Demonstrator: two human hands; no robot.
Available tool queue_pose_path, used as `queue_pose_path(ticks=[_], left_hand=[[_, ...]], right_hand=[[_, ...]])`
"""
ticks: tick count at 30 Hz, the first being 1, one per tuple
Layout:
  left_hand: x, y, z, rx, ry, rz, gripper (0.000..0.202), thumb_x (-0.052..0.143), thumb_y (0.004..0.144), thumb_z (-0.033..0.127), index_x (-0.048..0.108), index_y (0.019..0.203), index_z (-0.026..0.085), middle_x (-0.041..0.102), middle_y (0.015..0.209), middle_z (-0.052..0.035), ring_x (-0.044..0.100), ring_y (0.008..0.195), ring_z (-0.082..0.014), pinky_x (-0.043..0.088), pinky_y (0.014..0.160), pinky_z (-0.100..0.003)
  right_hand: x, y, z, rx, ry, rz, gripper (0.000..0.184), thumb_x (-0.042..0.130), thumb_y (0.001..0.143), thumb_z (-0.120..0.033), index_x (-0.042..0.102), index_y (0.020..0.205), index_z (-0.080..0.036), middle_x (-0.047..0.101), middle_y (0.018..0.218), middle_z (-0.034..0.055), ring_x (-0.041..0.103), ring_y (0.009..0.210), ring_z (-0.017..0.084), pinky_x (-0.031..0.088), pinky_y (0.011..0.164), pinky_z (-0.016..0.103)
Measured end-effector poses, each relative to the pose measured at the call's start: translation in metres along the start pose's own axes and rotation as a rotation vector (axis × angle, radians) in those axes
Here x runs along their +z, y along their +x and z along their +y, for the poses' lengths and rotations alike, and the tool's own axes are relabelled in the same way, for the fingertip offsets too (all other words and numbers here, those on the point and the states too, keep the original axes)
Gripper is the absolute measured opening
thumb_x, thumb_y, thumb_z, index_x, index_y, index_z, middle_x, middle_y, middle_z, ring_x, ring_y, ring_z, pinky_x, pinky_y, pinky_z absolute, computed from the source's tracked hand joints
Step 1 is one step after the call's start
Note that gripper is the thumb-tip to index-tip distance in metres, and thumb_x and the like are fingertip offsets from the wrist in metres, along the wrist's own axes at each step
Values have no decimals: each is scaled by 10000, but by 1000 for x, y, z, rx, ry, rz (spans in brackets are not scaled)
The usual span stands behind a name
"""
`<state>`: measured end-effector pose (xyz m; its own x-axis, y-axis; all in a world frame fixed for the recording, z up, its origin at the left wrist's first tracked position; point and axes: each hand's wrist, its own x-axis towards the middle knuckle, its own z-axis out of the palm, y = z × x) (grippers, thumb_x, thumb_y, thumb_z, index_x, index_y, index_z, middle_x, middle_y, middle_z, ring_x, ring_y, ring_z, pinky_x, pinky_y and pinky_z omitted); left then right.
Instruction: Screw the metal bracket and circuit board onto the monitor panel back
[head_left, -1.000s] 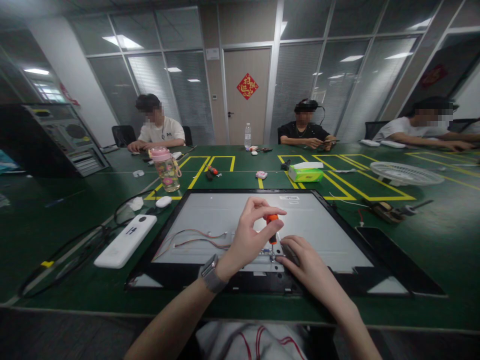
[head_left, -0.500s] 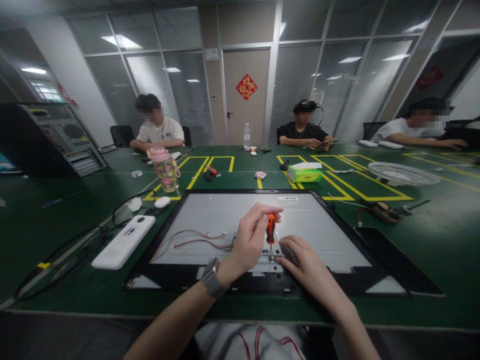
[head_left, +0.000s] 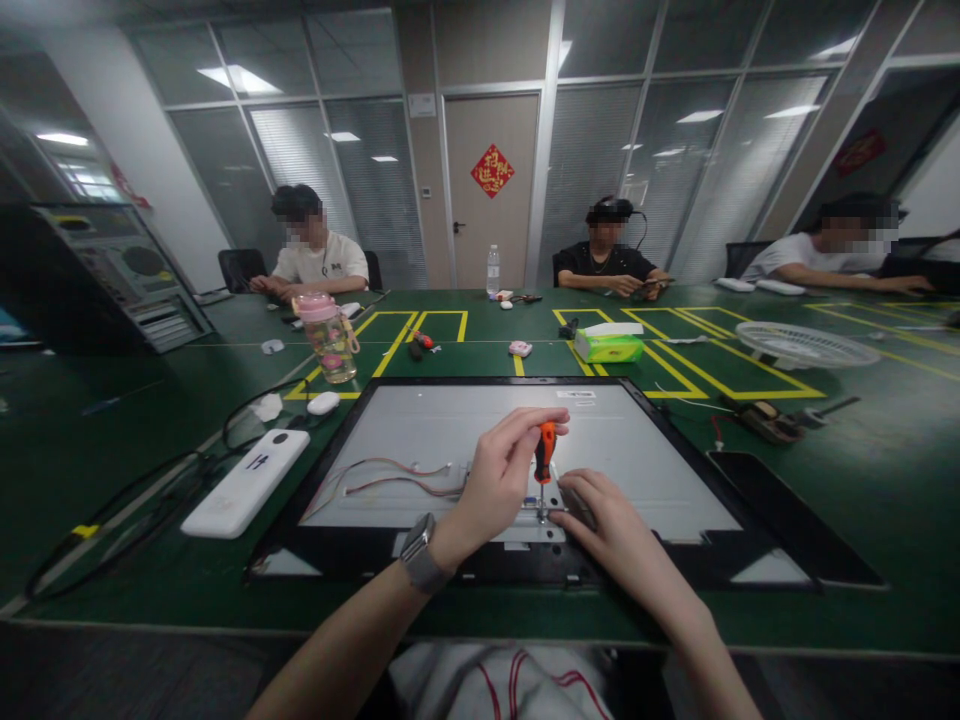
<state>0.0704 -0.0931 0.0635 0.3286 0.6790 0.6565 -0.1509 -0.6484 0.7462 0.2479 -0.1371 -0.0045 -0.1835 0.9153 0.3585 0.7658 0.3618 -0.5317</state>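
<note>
My left hand (head_left: 501, 478), with a watch on the wrist, is closed around a screwdriver (head_left: 545, 455) with an orange and black handle. Its fingers reach over the handle's top. The screwdriver stands nearly upright, its tip on a small metal bracket (head_left: 550, 533) near the front edge of a display panel (head_left: 420, 420), which lies back side up. Beside the tip, my right hand (head_left: 606, 510) rests on the panel and bracket with thumb and index finger apart. Thin cables (head_left: 397, 488) run from the bracket area to the left.
A white power bank (head_left: 247, 485) and black cable (head_left: 112, 560) lie left of the panel. A pink-lidded bottle (head_left: 328, 340), a green tissue pack (head_left: 611, 345) and a white round grille (head_left: 806, 345) stand behind. A dark flat slab (head_left: 795, 515) lies right. Several people sit opposite.
The screwdriver's handle has risen slightly and leans a touch more to the right, with my left fingers shifting along with it. My right hand stays in place.
</note>
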Motion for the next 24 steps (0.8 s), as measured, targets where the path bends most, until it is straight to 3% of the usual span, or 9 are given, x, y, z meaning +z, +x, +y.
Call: queue_pose_path(ticks=[6, 10, 12, 16, 19, 24], left_hand=[[2, -2, -4, 31, 115, 83, 183, 669, 881, 310, 747, 1022, 225, 556, 973, -42, 592, 814, -139, 543, 834, -319], [1, -4, 0, 24, 98, 45, 319, 425, 998, 251, 697, 1161, 217, 587, 1128, -90, 616, 998, -183, 522, 913, -341], [2, -4, 1, 26, 54, 45, 336, 392, 1007, 224, 660, 1208, 201, 615, 1162, -102, 635, 1015, -184, 523, 905, -329], [5, -2, -3, 37, 92, 140, 262, 554, 947, 231, 668, 1180, 196, 648, 1055, -82, 637, 962, -175, 519, 860, -300], [5, -2, -7, 64, 190, 199, 220, 683, 866, 252, 725, 1077, 208, 595, 935, -39, 594, 837, -144, 504, 820, -280], [1, -3, -5, 44, 120, 122, 327, 412, 1007, 236, 678, 1197, 221, 625, 1082, -76, 614, 1004, -173, 486, 896, -307]], right_hand=[[1, -1, 2, -10, 2, 13, 141, 639, 896, -242, 622, 1036, -229, 656, 1078, 72, 616, 1031, 265, 493, 941, 418], [2, -1, 4, -13, 2, 4, 148, 633, 902, -249, 622, 1048, -230, 655, 1086, 71, 613, 1032, 262, 494, 938, 420], [2, -1, 4, -12, 3, 3, 155, 632, 900, -242, 622, 1054, -228, 656, 1091, 76, 614, 1033, 261, 495, 938, 422], [1, -1, 2, -11, 1, -2, 152, 630, 901, -241, 623, 1051, -222, 659, 1095, 82, 616, 1036, 261, 494, 943, 422], [0, 0, 1, -14, -3, -5, 148, 637, 894, -241, 626, 1040, -216, 665, 1084, 79, 624, 1026, 259, 496, 942, 415], [2, 0, 5, -14, -8, 6, 149, 648, 885, -236, 628, 1032, -216, 666, 1090, 81, 622, 1036, 266, 495, 941, 413]])
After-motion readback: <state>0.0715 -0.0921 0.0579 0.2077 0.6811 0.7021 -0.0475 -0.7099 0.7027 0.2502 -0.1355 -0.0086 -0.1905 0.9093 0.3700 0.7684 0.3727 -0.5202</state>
